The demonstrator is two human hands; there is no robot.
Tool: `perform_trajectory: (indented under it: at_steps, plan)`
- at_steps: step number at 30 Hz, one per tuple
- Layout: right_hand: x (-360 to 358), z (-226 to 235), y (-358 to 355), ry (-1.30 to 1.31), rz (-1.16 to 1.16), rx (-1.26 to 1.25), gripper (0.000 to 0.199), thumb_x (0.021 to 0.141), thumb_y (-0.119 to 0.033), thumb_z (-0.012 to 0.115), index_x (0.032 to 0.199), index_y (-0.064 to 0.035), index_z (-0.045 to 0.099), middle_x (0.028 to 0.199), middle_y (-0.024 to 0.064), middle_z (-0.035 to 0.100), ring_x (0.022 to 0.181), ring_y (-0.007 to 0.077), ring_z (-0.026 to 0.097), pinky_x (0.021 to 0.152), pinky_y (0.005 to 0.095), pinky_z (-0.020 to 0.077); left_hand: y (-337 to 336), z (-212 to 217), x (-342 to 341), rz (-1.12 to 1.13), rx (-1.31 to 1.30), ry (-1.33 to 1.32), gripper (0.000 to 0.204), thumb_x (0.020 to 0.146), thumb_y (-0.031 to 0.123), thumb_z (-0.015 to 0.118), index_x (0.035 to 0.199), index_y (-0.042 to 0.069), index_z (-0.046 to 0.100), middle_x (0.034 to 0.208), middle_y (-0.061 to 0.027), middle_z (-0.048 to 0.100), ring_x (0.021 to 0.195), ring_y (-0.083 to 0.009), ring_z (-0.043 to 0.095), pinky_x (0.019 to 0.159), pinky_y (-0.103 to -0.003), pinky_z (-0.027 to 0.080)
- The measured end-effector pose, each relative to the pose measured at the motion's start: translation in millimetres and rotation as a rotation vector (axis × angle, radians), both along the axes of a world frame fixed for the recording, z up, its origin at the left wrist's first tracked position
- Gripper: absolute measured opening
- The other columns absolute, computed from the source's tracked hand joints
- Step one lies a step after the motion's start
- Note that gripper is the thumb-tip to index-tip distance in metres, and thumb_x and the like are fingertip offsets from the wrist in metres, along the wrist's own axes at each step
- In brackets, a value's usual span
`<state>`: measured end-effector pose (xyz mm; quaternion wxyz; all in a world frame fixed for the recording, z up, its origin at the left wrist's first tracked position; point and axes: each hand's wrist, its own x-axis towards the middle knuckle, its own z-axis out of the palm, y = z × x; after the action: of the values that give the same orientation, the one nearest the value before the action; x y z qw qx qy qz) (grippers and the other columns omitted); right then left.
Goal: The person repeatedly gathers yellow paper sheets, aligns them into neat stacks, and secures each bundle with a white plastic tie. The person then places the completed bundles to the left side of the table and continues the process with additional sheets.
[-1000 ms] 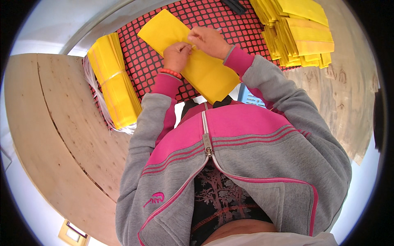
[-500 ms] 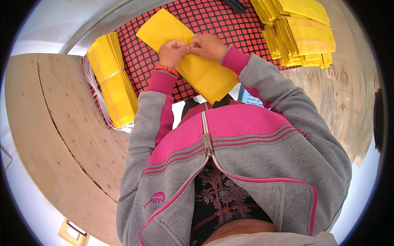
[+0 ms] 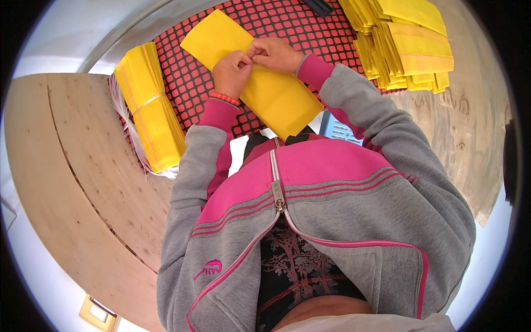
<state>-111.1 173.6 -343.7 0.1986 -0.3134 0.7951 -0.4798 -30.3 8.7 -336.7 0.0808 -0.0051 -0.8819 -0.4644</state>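
Slippage looks like the likeliest trouble where your left hand (image 3: 229, 73) meets your right hand (image 3: 279, 55) over the middle of the yellow packet (image 3: 276, 97). Both are drawn in narrow, fingertips together; the fingers hide whatever they pinch, so it is impossible to tell whether something thin is caught between them. The packet lies slantwise on the red-and-black bench (image 3: 188, 83), and its near end seems to reach past the edge toward your lap. With that end poorly supported, a downward tug or a brush from your jacket (image 3: 343, 171) could swivel it or tip it off. If you pull harder on your right than on your left, the packet could twist, and its layers, if it has several, could slide out of line. Squeezing too tightly might crease the material, which looks thin and bendable.

On your left, the banded yellow bundle (image 3: 146, 113) has white strands (image 3: 117, 97) along its outer side; a sweep of your sleeve could snag those and drag them. On your right, the loose yellow pile (image 3: 406, 47) is stacked unevenly, so your forearm swinging outward could knock it and make it slump.
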Motion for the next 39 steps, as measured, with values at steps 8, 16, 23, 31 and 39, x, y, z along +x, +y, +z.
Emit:
perform_trajectory:
  at_steps: [8, 16, 23, 31, 39]
  plan:
    - [0, -3, -1, 0.036, -0.036, 0.035, 0.021, 0.079, -0.019, 0.064, 0.093, -0.0038, 0.065, 0.083, 0.0113, 0.069, 0.077, 0.0245, 0.067, 0.068, 0.0353, 0.0512, 13, -4, -1, 0.033, -0.432, 0.415, 0.011, 0.077, 0.008, 0.066, 0.084, 0.011, 0.059, 0.079, -0.006, 0.06, 0.07, -0.0263, 0.061, 0.057, -0.037, 0.05]
    - [-18, 3, -2, -0.094, 0.175, 0.026, 0.017, 0.08, -0.012, 0.062, 0.096, -0.0076, 0.066, 0.086, 0.0089, 0.069, 0.083, 0.0239, 0.067, 0.072, 0.0353, 0.0508, 7, -11, 0, 0.087, -0.46, 0.467, 0.011, 0.08, 0.007, 0.068, 0.085, 0.009, 0.058, 0.08, -0.007, 0.059, 0.069, -0.0274, 0.062, 0.058, -0.035, 0.051]
    - [-28, 18, -6, 0.277, 0.32, 0.14, 0.014, 0.08, -0.008, 0.062, 0.093, -0.0081, 0.065, 0.084, 0.0093, 0.066, 0.085, 0.0288, 0.063, 0.074, 0.04, 0.0487, 7, -10, 0, 0.098, -0.434, 0.48, 0.012, 0.081, 0.008, 0.067, 0.086, 0.008, 0.056, 0.081, -0.0086, 0.057, 0.07, -0.0291, 0.06, 0.058, -0.037, 0.05]
    - [-35, 29, -13, 0.448, 0.433, 0.239, 0.011, 0.079, -0.011, 0.062, 0.09, -0.0089, 0.063, 0.087, 0.0089, 0.065, 0.088, 0.0308, 0.063, 0.074, 0.042, 0.0485, 6, -9, 2, 0.089, -0.439, 0.471, 0.011, 0.083, 0.009, 0.066, 0.085, 0.008, 0.055, 0.081, -0.0091, 0.056, 0.069, -0.0299, 0.06, 0.058, -0.038, 0.049]
    - [-36, 27, -11, 0.474, 0.453, 0.247, 0.012, 0.082, -0.013, 0.067, 0.09, -0.0106, 0.058, 0.085, 0.0046, 0.059, 0.086, 0.0267, 0.059, 0.074, 0.0396, 0.0464, 6, -11, 2, 0.094, -0.42, 0.469, 0.011, 0.082, 0.007, 0.065, 0.085, 0.006, 0.054, 0.081, -0.0095, 0.056, 0.07, -0.03, 0.06, 0.058, -0.037, 0.049]
